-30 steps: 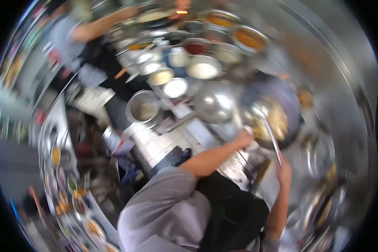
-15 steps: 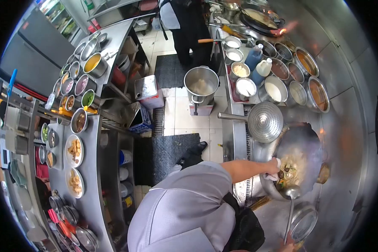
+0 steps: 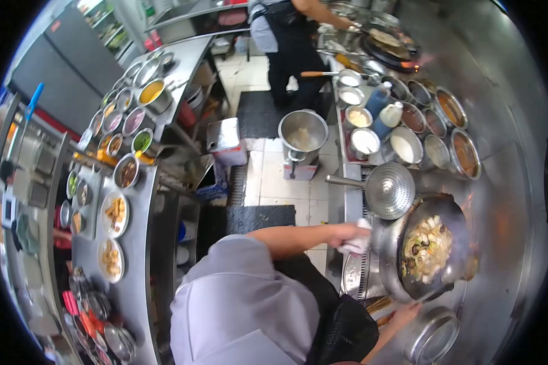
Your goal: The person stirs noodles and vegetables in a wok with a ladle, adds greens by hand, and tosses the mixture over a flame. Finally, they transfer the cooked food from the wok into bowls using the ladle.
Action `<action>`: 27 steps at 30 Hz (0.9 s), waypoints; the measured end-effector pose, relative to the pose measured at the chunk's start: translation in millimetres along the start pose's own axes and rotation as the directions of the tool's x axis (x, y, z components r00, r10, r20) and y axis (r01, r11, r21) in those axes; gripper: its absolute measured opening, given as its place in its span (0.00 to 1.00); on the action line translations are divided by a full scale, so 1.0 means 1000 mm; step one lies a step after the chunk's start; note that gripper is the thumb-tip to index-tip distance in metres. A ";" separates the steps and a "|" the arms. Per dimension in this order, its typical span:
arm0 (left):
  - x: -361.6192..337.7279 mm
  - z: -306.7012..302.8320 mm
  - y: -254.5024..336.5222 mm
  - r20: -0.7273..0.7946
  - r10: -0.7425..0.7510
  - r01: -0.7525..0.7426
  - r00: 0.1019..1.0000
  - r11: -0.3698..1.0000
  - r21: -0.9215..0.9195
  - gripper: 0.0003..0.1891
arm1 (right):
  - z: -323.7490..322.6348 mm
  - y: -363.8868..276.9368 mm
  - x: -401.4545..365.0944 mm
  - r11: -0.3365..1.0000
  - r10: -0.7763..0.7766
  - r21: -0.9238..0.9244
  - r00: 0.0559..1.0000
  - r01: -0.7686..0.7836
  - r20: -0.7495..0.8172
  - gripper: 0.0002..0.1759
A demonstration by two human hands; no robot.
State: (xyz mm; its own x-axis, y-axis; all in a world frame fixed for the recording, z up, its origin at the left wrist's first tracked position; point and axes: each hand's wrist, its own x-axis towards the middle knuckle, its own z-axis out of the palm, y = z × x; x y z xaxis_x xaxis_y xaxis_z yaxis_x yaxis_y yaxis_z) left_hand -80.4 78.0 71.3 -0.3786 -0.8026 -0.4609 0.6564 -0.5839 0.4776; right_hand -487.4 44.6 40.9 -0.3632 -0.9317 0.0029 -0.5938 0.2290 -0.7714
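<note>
My left hand (image 3: 346, 235) is closed on a folded white cloth (image 3: 357, 241), held just left of the wok and apart from its rim. The wok (image 3: 388, 267) sits on the stove, with sliced pale vegetables and dark mushroom-like pieces (image 3: 429, 246) inside. At the wok's near edge, my right hand (image 3: 403, 314) is closed round the thin metal handle of a ladle (image 3: 425, 298). Motion blurs the handle, and I cannot make out the ladle's bowl.
A perforated skimmer (image 3: 389, 190) lies beyond the wok, beside several seasoning pots (image 3: 406, 146). A round metal pan (image 3: 431, 336) stands nearby. Two plates of fried pieces (image 3: 111, 260) rest on the left counter. A stockpot (image 3: 303, 131) stands in the aisle; a co-worker (image 3: 289, 52) is at the far stove.
My left hand has drawn back from the wok's rim with the cloth. My right hand has come up to the wok's edge, and the ladle's bowl has left the food. The view has shifted slightly.
</note>
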 end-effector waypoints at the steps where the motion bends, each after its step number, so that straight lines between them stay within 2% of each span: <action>1: -0.003 -0.022 -0.001 -0.038 0.017 -0.017 0.999 1.000 -0.021 0.21 | 0.015 0.007 0.009 0.999 -0.040 -0.008 0.999 0.040 -0.027 0.28; 2: -0.007 -0.045 -0.003 0.011 0.066 -0.066 0.998 0.996 -0.053 0.21 | 0.018 0.010 0.012 0.997 -0.077 -0.024 0.995 0.076 -0.057 0.27; 3: -0.021 -0.058 0.003 0.071 0.046 -0.038 0.996 0.993 -0.113 0.22 | 0.013 -0.006 0.005 0.998 -0.059 -0.024 0.993 0.057 -0.098 0.27; 4: -0.038 -0.066 0.011 0.097 0.077 -0.062 0.992 0.986 -0.154 0.23 | 0.007 -0.032 -0.009 0.969 0.086 0.229 0.995 -0.094 0.043 0.27; 5: -0.052 -0.065 0.017 -0.008 0.140 -0.139 0.990 0.974 -0.178 0.23 | 0.002 -0.051 -0.016 0.858 0.170 0.448 0.962 -0.252 0.215 0.26; 8: -0.078 -0.087 0.030 0.002 0.164 -0.162 0.986 0.974 -0.157 0.24 | -0.012 -0.066 -0.029 0.856 0.130 0.484 0.982 -0.181 0.138 0.26; 10: -0.086 -0.094 0.036 0.006 0.119 -0.117 0.993 0.983 -0.138 0.24 | -0.012 -0.049 -0.003 0.933 0.021 0.357 0.998 -0.042 0.060 0.27; 11: -0.088 -0.095 0.039 0.047 0.161 -0.154 0.986 0.981 -0.119 0.24 | -0.013 -0.059 0.008 0.984 0.028 0.175 0.998 -0.038 0.059 0.27; 12: -0.089 -0.095 0.043 0.093 0.202 -0.192 0.975 0.976 -0.103 0.25 | -0.004 -0.025 0.034 0.996 -0.029 0.085 1.000 0.030 -0.004 0.28; 13: -0.088 -0.094 0.046 0.115 0.165 -0.155 0.980 0.984 -0.085 0.25 | -0.001 -0.045 0.033 0.977 0.100 0.188 0.995 -0.102 0.019 0.28; 14: -0.087 -0.092 0.049 0.096 0.186 -0.182 0.978 0.982 -0.052 0.25 | 0.003 -0.055 0.034 0.972 0.111 0.206 0.993 -0.115 0.029 0.26; 15: -0.084 -0.089 0.050 0.085 0.199 -0.198 0.976 0.980 -0.018 0.25 | 0.008 -0.039 0.050 0.957 0.069 0.270 0.989 -0.103 0.132 0.24; 16: -0.083 -0.080 0.057 0.101 0.210 -0.211 0.972 0.977 0.002 0.25 | 0.016 -0.045 0.045 0.942 0.115 0.301 0.986 -0.147 0.122 0.22; 17: -0.079 -0.076 0.059 0.083 0.162 -0.160 0.983 0.987 -0.027 0.25 | 0.016 -0.057 0.033 0.954 0.076 0.273 0.983 -0.121 0.167 0.23; 18: -0.076 -0.074 0.061 0.105 0.147 -0.146 0.984 0.989 -0.014 0.25 | 0.016 -0.057 0.028 0.994 -0.051 0.103 0.983 0.033 0.176 0.24; 19: -0.073 -0.073 0.063 0.125 0.133 -0.134 0.983 0.991 -0.004 0.25 | 0.012 -0.082 0.004 0.965 0.043 0.243 0.976 -0.095 0.213 0.26; 21: -0.067 -0.066 0.067 0.097 0.105 -0.106 0.990 0.994 0.010 0.25 | -0.003 -0.092 -0.025 0.996 0.073 -0.064 0.966 -0.059 0.246 0.28; 22: -0.058 -0.078 0.065 0.101 0.046 -0.045 0.994 0.999 -0.012 0.21 | -0.006 -0.065 -0.031 0.969 -0.093 -0.209 0.978 0.131 0.186 0.30; 23: -0.054 -0.078 0.065 0.064 0.042 -0.044 0.997 0.998 0.038 0.20 | -0.006 -0.059 -0.043 0.879 -0.266 -0.362 0.949 0.311 0.170 0.32; 25: -0.052 -0.078 0.070 0.045 -0.015 0.010 0.999 0.994 0.111 0.18 | -0.029 -0.059 -0.070 0.915 -0.165 -0.338 0.968 0.222 0.192 0.32; 27: -0.047 -0.077 0.069 0.047 -0.006 -0.002 0.999 0.986 0.167 0.17 | -0.046 -0.074 -0.093 0.729 -0.040 -0.672 0.988 0.130 0.148 0.31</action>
State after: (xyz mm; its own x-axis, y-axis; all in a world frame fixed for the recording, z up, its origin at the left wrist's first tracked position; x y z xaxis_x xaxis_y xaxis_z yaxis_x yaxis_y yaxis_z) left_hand 33.2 84.8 68.4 -0.4131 -0.8038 -0.4281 0.5389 -0.5947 0.5966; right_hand -442.6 127.5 127.1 -0.2291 -0.9715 -0.0605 -0.9625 0.2354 -0.1346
